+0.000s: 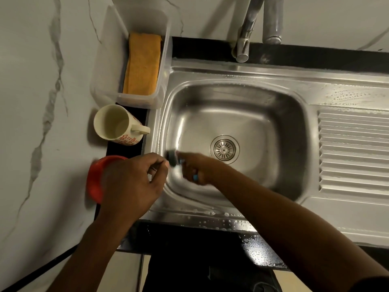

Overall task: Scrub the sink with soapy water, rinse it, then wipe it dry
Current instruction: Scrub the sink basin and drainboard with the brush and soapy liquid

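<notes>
A steel sink (242, 98) with a round drain (224, 149) fills the middle of the head view, with soap suds along its front rim. My right hand (197, 168) grips a dark scrubber (173, 158) against the basin's left wall, blurred by motion. A small blue bit shows under its fingers. My left hand (130, 182) hovers over the sink's left rim, its fingers curled loosely with nothing clearly in them. A folded orange cloth (142, 64) lies in a clear plastic tub (162, 81) behind the sink's left corner.
A cream mug (115, 123) with red print stands left of the sink. A red bowl (94, 178) sits partly under my left hand. The tap spout (245, 39) hangs over the back rim. A ribbed drainboard (353, 150) lies to the right, with suds above it.
</notes>
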A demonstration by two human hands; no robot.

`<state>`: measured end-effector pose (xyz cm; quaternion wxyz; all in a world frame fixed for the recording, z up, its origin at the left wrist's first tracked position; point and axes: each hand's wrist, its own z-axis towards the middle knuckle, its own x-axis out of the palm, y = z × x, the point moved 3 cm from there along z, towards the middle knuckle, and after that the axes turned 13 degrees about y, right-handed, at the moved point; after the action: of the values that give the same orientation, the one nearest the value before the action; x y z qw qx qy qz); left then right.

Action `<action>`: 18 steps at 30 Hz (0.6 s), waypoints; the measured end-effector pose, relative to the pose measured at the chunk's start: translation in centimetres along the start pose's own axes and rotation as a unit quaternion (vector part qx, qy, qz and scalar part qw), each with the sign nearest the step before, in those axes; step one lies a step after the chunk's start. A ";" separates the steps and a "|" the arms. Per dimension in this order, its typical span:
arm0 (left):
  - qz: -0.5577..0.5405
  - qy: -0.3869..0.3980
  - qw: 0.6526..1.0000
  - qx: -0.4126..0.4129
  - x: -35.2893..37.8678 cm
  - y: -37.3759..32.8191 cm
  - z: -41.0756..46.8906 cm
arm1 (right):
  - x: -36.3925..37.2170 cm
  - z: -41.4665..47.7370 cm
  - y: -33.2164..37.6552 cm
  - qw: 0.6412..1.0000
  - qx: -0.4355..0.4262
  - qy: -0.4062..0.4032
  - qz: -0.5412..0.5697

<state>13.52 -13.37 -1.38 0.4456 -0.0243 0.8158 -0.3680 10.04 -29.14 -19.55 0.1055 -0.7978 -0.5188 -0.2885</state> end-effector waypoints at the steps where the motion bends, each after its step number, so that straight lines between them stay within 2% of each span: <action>1: 0.001 0.000 1.000 0.001 0.0 0.0 0.0 | 0.1 0.3 2.2 0.998 -0.044 -0.004 0.050; 3: 0.007 -0.002 1.000 -0.001 -0.1 -0.1 0.0 | 0.3 0.6 6.1 0.987 -0.104 -0.028 0.121; 5: 0.013 -0.006 1.000 -0.002 -0.2 -0.1 -0.2 | 0.7 1.0 7.3 0.981 -0.116 -0.045 0.147; 7: 0.019 -0.015 1.000 -0.004 -0.4 -0.3 -0.5 | 0.7 1.5 4.8 0.988 -0.086 -0.049 0.117; 10: 0.019 -0.021 1.000 -0.005 -0.5 -0.3 -0.8 | 0.7 1.3 -1.7 0.995 0.007 -0.034 0.091; 12: 0.015 -0.015 1.000 -0.008 -0.3 -0.1 -0.8 | 0.3 1.6 -2.9 0.995 0.034 -0.018 0.089; 14: 0.014 -0.010 1.000 -0.008 -0.2 0.1 -0.7 | -0.1 2.2 -0.5 0.994 -0.010 -0.006 0.110; 18: 0.012 -0.009 1.000 -0.014 -0.2 0.1 -0.7 | -0.4 3.0 7.0 0.979 -0.107 -0.032 0.169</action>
<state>13.15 -12.84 -1.12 0.4567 -0.0238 0.8170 -0.3512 17.23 -31.16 -21.30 0.0502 -0.8894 -0.3456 -0.2951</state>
